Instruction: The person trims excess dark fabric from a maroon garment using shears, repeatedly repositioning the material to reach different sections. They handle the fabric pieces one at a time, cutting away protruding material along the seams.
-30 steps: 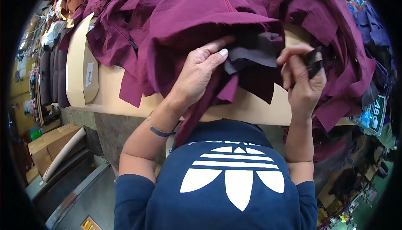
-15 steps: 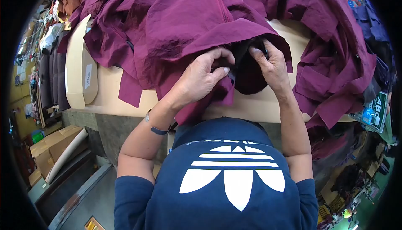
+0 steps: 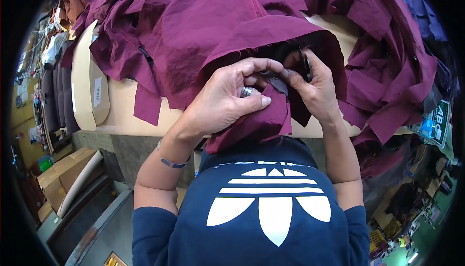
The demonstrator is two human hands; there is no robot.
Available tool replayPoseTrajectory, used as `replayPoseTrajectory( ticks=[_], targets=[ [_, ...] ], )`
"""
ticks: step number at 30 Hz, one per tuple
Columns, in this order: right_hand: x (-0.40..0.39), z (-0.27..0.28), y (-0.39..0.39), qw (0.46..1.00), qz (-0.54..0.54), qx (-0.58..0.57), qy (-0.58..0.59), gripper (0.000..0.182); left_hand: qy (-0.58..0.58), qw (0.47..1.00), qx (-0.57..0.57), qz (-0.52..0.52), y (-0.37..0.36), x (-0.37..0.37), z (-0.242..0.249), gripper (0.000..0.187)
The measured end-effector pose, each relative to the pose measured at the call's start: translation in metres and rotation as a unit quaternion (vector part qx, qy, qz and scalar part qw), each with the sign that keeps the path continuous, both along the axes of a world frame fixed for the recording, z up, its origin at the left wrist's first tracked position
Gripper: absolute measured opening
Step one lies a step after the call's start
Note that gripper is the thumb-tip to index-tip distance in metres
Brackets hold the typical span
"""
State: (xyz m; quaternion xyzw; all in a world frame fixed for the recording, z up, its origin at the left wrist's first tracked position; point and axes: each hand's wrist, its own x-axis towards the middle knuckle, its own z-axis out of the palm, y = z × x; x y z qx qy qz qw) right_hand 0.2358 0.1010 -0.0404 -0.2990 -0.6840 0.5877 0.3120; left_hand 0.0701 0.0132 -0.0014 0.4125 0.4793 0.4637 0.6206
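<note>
**Hands work a dark lining inside a maroon garment**

A person in a navy sweatshirt point(image 3: 269, 208) leans over a desk point(image 3: 121, 106) heaped with maroon fabric, both hands busy at the open hem of a maroon garment point(image 3: 218, 19). The left hand point(image 3: 225, 101), a ring on one finger, has its fingers pressed together on a fold of the maroon cloth, thumb against it, bunching the edge just above the desk's near side. The right hand point(image 3: 312, 87) sits touching it, fingers pinching a small dark piece of lining point(image 3: 280, 83) that shows at the mouth of the garment; a thin black tool or strap lies against that hand, too blurred to identify. The step in hand appears to be checking or trimming the inner lining at the hem. The next move likely calls for holding the fold taut with the left hand while the right works the dark piece free. More maroon pieces point(image 3: 387, 72) lie piled to the right, and a cardboard pattern point(image 3: 89, 87) rests at the left.
</note>
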Motion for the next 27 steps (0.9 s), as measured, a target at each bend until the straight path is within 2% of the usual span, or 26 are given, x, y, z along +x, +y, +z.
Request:
replayPoseTrajectory(
  ticks=[4, 7, 8, 13, 16, 19, 20, 23, 24, 27],
  targets=[
    [0.002, 0.0, -0.001, 1.0, -0.017, -0.02, -0.01, 0.018, -0.03, 0.999, 0.022, 0.028, -0.001, 0.0, -0.004, 0.044],
    [0.009, 0.033, -0.008, 0.996, 0.058, 0.014, -0.071, 0.022, -0.031, 0.999, 0.008, 0.019, 0.001, 0.001, 0.001, 0.043],
    [0.005, 0.029, -0.011, 0.993, 0.051, 0.101, -0.035, 0.019, -0.031, 0.999, 0.011, 0.024, 0.0, 0.001, 0.001, 0.043],
    [0.003, 0.017, -0.009, 0.993, 0.032, 0.089, -0.075, 0.01, -0.044, 0.996, 0.028, 0.067, -0.003, 0.009, -0.007, 0.036],
    [0.0, 0.006, -0.003, 0.997, 0.051, 0.048, -0.038, 0.009, 0.03, 0.997, 0.063, -0.032, -0.002, -0.004, -0.013, 0.037],
    [-0.004, 0.001, -0.004, 1.0, 0.016, 0.015, -0.008, 0.008, 0.037, 0.998, -0.013, -0.042, 0.001, -0.003, -0.006, 0.037],
    [0.0, -0.001, -0.002, 0.999, 0.025, -0.015, -0.015, 0.014, 0.034, 0.999, -0.025, -0.027, 0.002, -0.002, -0.006, 0.037],
    [0.006, 0.005, -0.009, 0.999, -0.037, -0.032, -0.016, 0.023, 0.017, 0.999, -0.045, 0.014, 0.002, 0.001, -0.007, 0.038],
    [0.012, 0.009, -0.011, 0.998, -0.044, -0.04, -0.005, 0.033, 0.007, 0.999, -0.043, 0.025, 0.003, 0.002, -0.007, 0.038],
    [0.025, 0.028, -0.02, 0.998, -0.049, -0.018, -0.037, 0.035, -0.019, 0.998, -0.048, 0.023, 0.003, 0.0, -0.008, 0.039]
  ],
)
